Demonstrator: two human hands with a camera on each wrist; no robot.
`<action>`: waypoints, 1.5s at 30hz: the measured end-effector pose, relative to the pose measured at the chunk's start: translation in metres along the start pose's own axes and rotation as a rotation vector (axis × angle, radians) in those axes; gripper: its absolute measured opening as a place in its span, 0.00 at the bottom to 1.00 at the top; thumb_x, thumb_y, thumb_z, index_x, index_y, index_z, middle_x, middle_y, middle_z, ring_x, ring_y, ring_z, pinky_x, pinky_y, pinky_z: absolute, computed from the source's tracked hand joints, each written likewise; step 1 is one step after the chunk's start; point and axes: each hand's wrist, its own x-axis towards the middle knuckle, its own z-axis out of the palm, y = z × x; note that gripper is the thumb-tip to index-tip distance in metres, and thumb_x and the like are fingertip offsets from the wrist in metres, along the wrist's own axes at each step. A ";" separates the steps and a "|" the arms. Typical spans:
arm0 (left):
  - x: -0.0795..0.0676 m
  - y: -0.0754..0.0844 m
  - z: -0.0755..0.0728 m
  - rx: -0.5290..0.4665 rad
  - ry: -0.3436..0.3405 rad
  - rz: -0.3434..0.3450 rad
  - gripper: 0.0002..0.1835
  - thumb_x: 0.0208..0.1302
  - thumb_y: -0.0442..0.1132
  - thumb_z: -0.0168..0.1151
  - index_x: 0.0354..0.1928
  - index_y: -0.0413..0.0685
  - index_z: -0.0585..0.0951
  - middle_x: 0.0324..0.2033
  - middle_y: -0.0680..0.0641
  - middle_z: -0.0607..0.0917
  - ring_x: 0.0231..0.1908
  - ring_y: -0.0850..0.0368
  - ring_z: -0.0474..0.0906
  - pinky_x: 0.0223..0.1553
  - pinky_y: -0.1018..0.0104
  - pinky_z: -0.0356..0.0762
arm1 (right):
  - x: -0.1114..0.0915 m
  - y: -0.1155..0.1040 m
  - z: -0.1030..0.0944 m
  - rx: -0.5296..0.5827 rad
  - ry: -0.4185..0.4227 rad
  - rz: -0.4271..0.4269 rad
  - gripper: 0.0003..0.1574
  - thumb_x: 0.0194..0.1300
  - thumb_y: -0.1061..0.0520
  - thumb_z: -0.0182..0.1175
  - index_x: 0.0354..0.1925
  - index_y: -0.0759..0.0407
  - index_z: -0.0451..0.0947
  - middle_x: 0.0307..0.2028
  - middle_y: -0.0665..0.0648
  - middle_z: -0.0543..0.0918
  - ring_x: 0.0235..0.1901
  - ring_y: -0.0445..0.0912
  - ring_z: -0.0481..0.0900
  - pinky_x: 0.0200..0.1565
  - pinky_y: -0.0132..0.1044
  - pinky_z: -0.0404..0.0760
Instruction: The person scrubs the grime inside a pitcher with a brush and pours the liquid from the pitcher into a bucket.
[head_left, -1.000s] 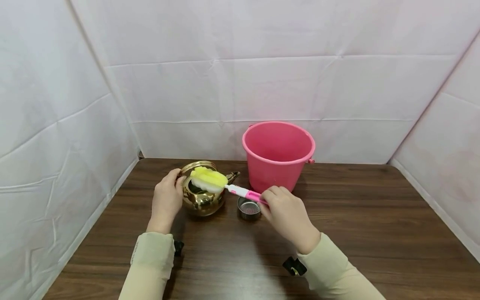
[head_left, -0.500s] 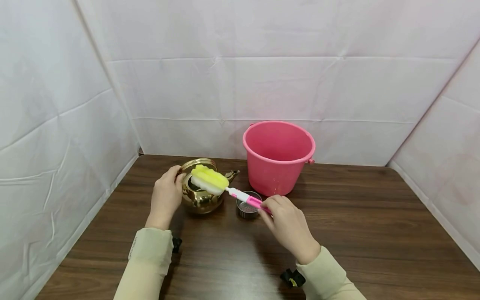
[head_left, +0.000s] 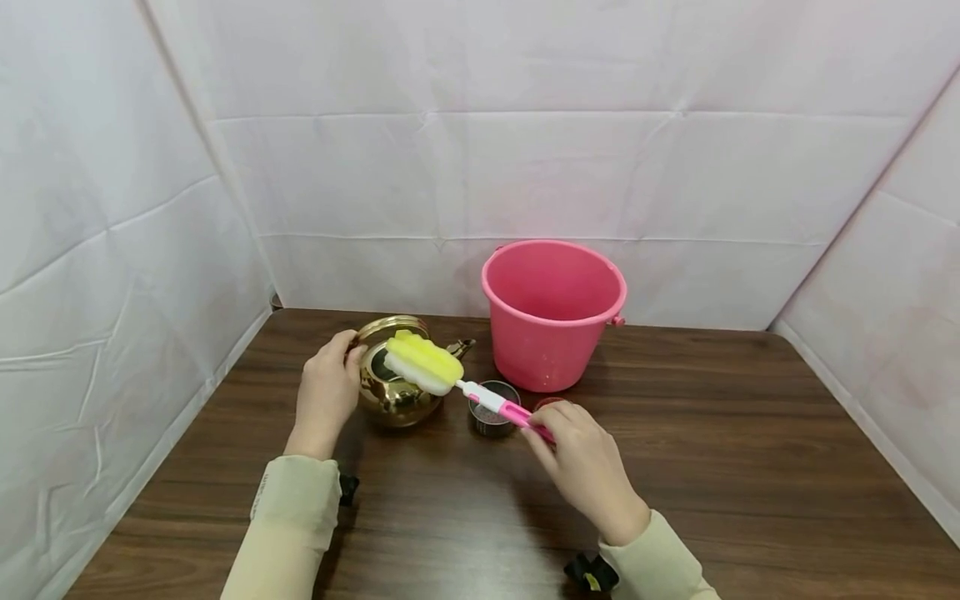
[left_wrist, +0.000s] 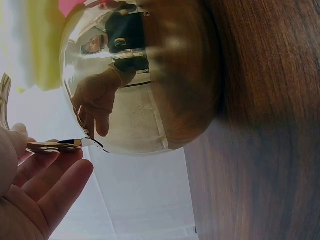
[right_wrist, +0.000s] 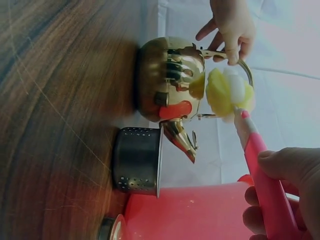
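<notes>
A gold kettle (head_left: 397,406) with a short spout stands upright on the table at centre-left, its top opening uncovered. My left hand (head_left: 327,392) pinches its raised handle (left_wrist: 55,146) between thumb and fingers. With my right hand (head_left: 588,467) I grip the pink and white handle of a sponge brush (head_left: 486,397). Its yellow and white sponge head (head_left: 423,362) hovers over the kettle, beside the handle's arch, and partly covers the opening in the head view. Below the brush handle sits a round metal strainer (right_wrist: 137,160) with small holes in its side.
A pink bucket (head_left: 543,354) stands behind the strainer, right of the kettle. A small red-rimmed round object (right_wrist: 118,228) lies near the bucket, mostly hidden by my right hand in the head view. White sheets (head_left: 555,175) enclose the wooden table (head_left: 750,433).
My right hand has moved slightly right and toward me, taking the brush with it. The red-rimmed object has come into view behind that hand. My left hand still holds the kettle handle.
</notes>
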 end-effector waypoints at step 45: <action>-0.004 0.000 -0.003 0.003 0.001 0.003 0.11 0.68 0.35 0.54 0.47 0.34 0.75 0.39 0.32 0.82 0.40 0.33 0.80 0.40 0.42 0.77 | -0.039 0.010 -0.031 -0.014 0.083 0.072 0.11 0.45 0.60 0.73 0.29 0.53 0.81 0.29 0.47 0.82 0.31 0.41 0.78 0.31 0.35 0.78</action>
